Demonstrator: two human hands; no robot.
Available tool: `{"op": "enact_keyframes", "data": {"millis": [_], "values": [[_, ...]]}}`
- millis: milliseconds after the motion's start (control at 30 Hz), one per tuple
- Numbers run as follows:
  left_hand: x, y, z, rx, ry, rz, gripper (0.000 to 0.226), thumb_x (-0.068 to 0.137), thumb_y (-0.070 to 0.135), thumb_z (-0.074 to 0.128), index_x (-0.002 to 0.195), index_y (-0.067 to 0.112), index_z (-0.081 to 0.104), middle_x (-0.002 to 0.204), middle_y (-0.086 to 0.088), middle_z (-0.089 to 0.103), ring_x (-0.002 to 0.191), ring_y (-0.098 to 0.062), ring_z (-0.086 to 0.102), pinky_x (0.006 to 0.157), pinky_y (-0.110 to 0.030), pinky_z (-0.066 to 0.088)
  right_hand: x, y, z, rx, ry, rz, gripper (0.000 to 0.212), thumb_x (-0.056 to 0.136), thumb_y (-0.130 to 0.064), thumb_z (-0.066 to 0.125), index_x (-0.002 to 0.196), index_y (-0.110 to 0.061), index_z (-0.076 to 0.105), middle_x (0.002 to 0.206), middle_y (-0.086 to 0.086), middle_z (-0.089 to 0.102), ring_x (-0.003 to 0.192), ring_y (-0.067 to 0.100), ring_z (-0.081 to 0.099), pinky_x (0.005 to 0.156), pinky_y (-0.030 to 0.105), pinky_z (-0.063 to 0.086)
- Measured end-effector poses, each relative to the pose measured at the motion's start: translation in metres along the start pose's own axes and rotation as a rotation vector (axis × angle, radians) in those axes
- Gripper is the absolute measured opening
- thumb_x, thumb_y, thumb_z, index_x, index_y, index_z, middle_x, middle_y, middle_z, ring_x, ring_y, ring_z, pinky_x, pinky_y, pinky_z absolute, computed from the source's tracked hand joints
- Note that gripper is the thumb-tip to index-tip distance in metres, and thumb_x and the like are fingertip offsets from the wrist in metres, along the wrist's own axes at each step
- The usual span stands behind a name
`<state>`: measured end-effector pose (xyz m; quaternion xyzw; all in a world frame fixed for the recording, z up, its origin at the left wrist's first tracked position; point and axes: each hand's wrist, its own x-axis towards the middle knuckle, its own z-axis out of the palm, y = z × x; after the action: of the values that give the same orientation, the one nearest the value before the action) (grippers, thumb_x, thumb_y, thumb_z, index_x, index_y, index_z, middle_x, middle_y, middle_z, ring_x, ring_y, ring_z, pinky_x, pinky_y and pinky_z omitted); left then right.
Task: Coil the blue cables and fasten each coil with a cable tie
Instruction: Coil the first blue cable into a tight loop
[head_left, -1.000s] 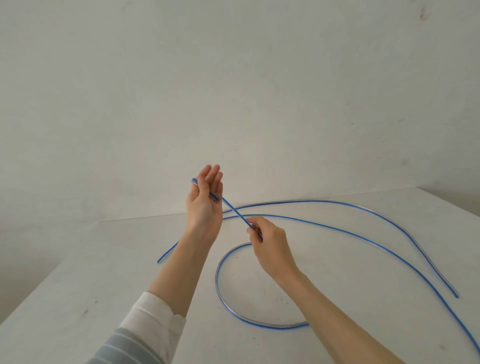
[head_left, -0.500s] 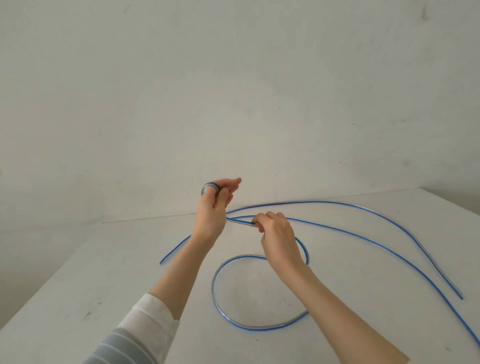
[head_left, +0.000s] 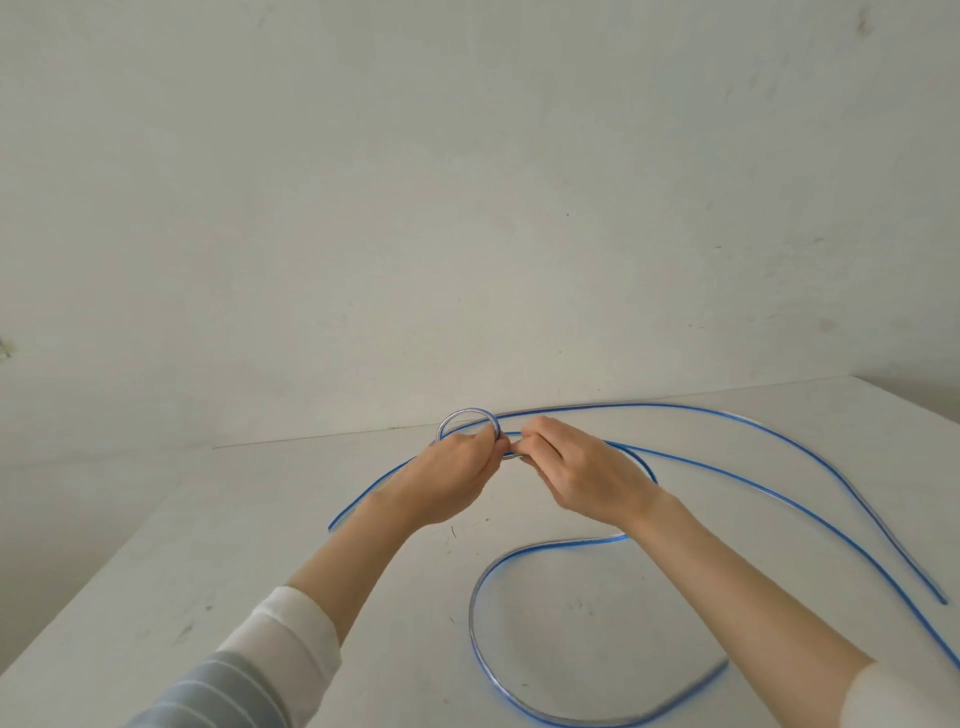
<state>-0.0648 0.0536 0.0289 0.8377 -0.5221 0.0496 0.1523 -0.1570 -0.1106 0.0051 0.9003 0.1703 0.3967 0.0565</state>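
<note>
A small loop of blue cable (head_left: 469, 414) arches over the fingers of my left hand (head_left: 451, 478), which grips it above the white table (head_left: 208, 545). My right hand (head_left: 582, 475) pinches the same cable just right of the loop, fingertips nearly touching the left hand's. From my right hand the cable drops into a wide loose loop (head_left: 480, 587) on the table in front of me and trails off to the right. A second blue cable (head_left: 779, 431) lies in a long arc from behind my hands to the right edge. No cable tie is in view.
The table's back edge (head_left: 311, 436) meets a plain white wall. The second cable's left end (head_left: 332, 525) rests on the table to the left of my left wrist. The table's left edge runs diagonally toward me.
My left hand has lowered and its fingers have curled round the cable, forming a small loop over them. My right hand has come up beside it, and the floor loop has shifted right.
</note>
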Motion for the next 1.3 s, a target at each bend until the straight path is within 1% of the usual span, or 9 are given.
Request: {"op": "enact_keyframes", "data": {"millis": [67,200,400,600,733,833,933,1067,1300], "values": [[0.002,-0.004,-0.001,0.08,-0.026,0.002,0.014,0.097,0.008,0.033,0.097,0.011,0.047,0.068,0.01,0.044,0.065,-0.024,0.048,0.064,-0.043,0.042,-0.002,0.002,0.004,-0.058,0.108,-0.031,0.027,0.094,-0.001,0.039,0.085,0.0,0.065,0.076,0.012,0.06,0.061,0.025,0.053,0.059,0.035,0.049],[0.003,-0.011,-0.001,0.196,0.005,0.002,0.017,0.096,0.009,0.037,0.112,0.008,0.044,0.106,0.003,0.064,0.087,-0.027,0.06,0.074,-0.041,0.05,-0.007,0.005,0.01,-0.173,0.242,-0.055,0.021,0.089,0.002,0.047,0.079,-0.007,0.064,0.078,0.007,0.063,0.07,0.022,0.051,0.065,0.032,0.045],[-0.002,-0.011,-0.002,0.194,0.112,0.18,0.02,0.098,0.02,0.04,0.096,0.007,0.055,0.09,0.004,0.067,0.074,-0.023,0.057,0.065,-0.036,0.048,0.005,0.013,0.007,-0.299,0.476,0.152,0.031,0.092,-0.004,0.048,0.071,-0.021,0.064,0.073,-0.01,0.064,0.088,0.014,0.051,0.088,0.036,0.031],[0.003,-0.006,-0.006,-0.315,0.102,-0.131,0.024,0.095,0.006,0.029,0.072,0.008,0.036,0.066,0.011,0.057,0.061,-0.012,0.046,0.059,-0.02,0.04,0.018,0.008,0.009,-0.061,0.486,0.101,0.025,0.091,-0.001,0.05,0.071,-0.006,0.065,0.071,0.004,0.062,0.082,0.018,0.045,0.109,0.043,0.031],[0.001,0.006,-0.005,-0.608,0.058,-0.28,0.042,0.1,0.028,0.025,0.073,0.014,0.054,0.056,0.012,0.043,0.048,-0.001,0.039,0.05,-0.012,0.03,0.031,0.013,0.008,0.071,0.37,0.111,0.026,0.087,0.004,0.043,0.073,-0.003,0.063,0.076,0.01,0.059,0.084,0.019,0.046,0.113,0.046,0.023],[-0.003,0.01,-0.004,-0.512,0.028,-0.212,0.046,0.099,0.039,0.02,0.07,0.022,0.052,0.055,0.013,0.039,0.052,-0.002,0.038,0.055,-0.015,0.03,0.039,0.022,0.007,0.15,0.245,0.106,0.029,0.075,0.021,0.045,0.075,-0.002,0.063,0.077,0.012,0.055,0.083,0.018,0.046,0.111,0.048,0.02],[-0.001,0.009,-0.005,-0.322,0.014,-0.192,0.034,0.097,0.028,0.035,0.066,0.014,0.034,0.058,0.004,0.031,0.051,-0.011,0.027,0.049,-0.019,0.028,0.042,0.027,0.009,0.173,0.158,0.064,0.03,0.072,0.023,0.051,0.077,-0.003,0.063,0.074,0.009,0.056,0.081,0.015,0.039,0.109,0.042,0.027],[0.001,0.009,-0.006,-0.357,-0.06,-0.245,0.031,0.094,0.021,0.037,0.064,0.012,0.037,0.058,0.003,0.03,0.052,-0.012,0.025,0.048,-0.021,0.024,0.041,0.024,0.011,0.239,0.048,0.096,0.026,0.075,0.017,0.052,0.078,-0.007,0.061,0.073,-0.001,0.059,0.079,0.012,0.036,0.079,0.023,0.025],[-0.007,0.014,-0.008,-1.181,0.046,-0.274,0.047,0.096,0.02,0.03,0.05,0.027,0.024,0.046,0.013,0.018,0.041,-0.008,0.014,0.039,-0.018,0.016,0.04,0.015,-0.002,0.688,0.038,0.302,0.016,0.093,-0.019,0.042,0.089,-0.008,0.053,0.072,-0.011,0.046,0.063,0.002,0.042,0.061,0.013,0.031]]}}
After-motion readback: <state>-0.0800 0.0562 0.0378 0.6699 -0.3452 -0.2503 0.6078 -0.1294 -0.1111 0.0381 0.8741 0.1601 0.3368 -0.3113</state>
